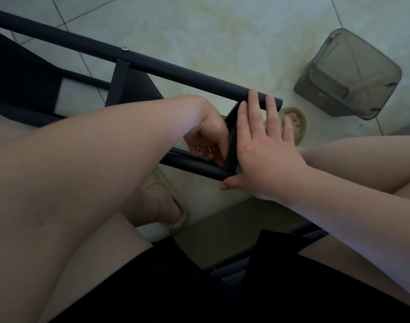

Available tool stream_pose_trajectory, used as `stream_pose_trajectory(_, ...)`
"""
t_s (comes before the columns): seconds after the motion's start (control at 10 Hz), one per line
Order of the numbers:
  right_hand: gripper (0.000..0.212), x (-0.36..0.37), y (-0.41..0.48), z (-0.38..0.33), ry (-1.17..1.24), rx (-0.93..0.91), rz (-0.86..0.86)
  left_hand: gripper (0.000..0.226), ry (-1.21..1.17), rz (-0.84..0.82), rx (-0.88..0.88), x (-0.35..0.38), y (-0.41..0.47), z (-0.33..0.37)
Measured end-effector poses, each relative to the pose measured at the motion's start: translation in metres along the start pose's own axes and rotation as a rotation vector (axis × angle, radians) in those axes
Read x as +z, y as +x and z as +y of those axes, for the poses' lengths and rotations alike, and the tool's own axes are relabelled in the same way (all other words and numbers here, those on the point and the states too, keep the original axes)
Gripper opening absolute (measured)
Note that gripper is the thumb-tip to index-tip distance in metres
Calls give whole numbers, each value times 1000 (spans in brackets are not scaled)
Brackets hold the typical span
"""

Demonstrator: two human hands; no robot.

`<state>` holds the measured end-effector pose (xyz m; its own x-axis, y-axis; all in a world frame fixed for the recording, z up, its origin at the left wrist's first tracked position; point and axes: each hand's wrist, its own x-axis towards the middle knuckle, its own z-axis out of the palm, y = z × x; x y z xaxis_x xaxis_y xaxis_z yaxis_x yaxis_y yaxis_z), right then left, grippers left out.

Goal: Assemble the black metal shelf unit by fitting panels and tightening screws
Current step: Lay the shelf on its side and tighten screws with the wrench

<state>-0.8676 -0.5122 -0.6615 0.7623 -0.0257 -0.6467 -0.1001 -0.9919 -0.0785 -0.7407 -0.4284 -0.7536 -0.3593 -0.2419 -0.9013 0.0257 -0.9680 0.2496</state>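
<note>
I see the black metal shelf frame (152, 64) running from upper left to the centre of the frame, its short black end panel (232, 145) standing between two round tubes. My right hand (262, 145) lies flat on that panel, fingers spread wide. My left hand (208, 134) curls around the panel's other side, fingers closed on it, above the pale tiled floor (222, 31) near a translucent grey plastic bin (348, 75) at upper right.

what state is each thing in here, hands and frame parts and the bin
right hand: open, flat, pressed on the end panel, fingertips over the upper tube
left hand: curled behind the panel; what it holds is hidden
end panel: on edge between the two tubes
upper tube: lying slanted, one screw seated
lower tube: lying slanted
bin: upright on the floor, looks empty
</note>
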Motion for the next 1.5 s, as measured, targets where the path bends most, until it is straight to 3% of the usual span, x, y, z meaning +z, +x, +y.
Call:
stream_pose_trajectory(0.2,152,-2,-1,-1,4,2,-8,10,-21,-18,37,-2,-3,0)
stream_pose_trajectory(0.3,152,-3,-1,-1,11,0,-13,23,-28,-12,47,-1,-5,-1)
stream_pose_trajectory(0.5,152,-3,-1,-1,13,2,-17,7,-19,14,2,2,-1,-3)
stream_pose_trajectory(1.5,151,-3,0,-2,10,0,-15,14,-67,-9,103,-1,-4,-5)
